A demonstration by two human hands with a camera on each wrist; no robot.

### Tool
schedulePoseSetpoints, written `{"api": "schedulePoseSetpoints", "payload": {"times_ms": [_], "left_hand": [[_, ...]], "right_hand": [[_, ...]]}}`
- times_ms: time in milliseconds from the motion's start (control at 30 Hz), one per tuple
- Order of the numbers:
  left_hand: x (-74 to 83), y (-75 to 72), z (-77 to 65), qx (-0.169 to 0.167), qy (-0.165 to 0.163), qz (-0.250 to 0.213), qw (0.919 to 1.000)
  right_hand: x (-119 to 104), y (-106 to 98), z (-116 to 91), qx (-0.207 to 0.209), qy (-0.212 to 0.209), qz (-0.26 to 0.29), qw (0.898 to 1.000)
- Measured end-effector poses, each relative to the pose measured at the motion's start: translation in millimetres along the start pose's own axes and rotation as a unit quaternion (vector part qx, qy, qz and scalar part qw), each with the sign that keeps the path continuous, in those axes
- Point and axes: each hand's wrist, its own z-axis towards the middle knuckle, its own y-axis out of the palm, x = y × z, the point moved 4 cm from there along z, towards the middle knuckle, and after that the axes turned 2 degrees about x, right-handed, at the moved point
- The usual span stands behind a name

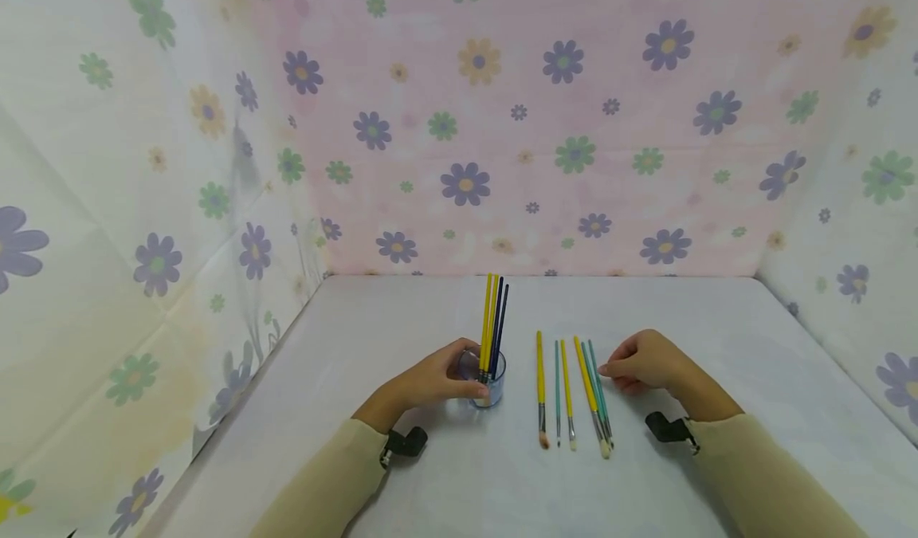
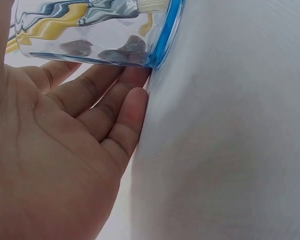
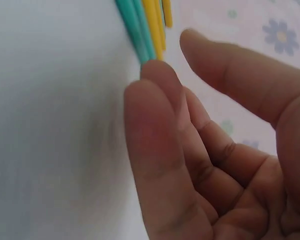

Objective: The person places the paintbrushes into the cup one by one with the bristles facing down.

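My left hand [image 1: 442, 378] grips a clear glass cup [image 1: 495, 398], fingers behind it and thumb across the front. Several paintbrushes [image 1: 492, 323] with yellow and dark handles stand in the cup, handles up. In the left wrist view the fingers [image 2: 132, 107] lie along the glass wall [image 2: 105, 52], and a pale bristle tip [image 2: 152, 5] shows inside. To the right, my right hand [image 1: 649, 363] is beside a teal paintbrush [image 1: 598, 382]. Its thumb [image 3: 230, 70] stands apart from bent fingers [image 3: 152, 130], with nothing held between them; whether a fingertip touches the teal handles is unclear.
Left of the teal brushes, a yellow paintbrush [image 1: 541, 378], a thin teal one [image 1: 557, 386] and more yellow ones [image 1: 568, 386] lie in a row, bristles toward me. The white table [image 1: 402, 307] is bordered by flowered cloth walls [image 1: 516, 123] at the back and sides.
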Motion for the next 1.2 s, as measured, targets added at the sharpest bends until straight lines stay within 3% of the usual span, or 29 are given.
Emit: {"api": "schedulePoseSetpoints", "payload": {"times_ms": [167,567,1033,1200], "left_hand": [[-0.6,0.2,0.1,0.002,0.0,0.001,1.0],[-0.5,1.3,0.1,0.002,0.0,0.003,1.0],[-0.6,1.0,1.1,-0.005,0.0,-0.008,1.0],[-1.0,-0.2,1.4,-0.009,0.001,-0.011,0.9999]], "right_hand": [[-9,3,-3,0.006,-0.006,-0.02,1.0],[-6,12,-2,0.011,0.002,-0.041,0.999],[0,6,-1,-0.004,0.007,-0.027,1.0],[0,6,0,0.005,0.017,-0.048,0.999]]}}
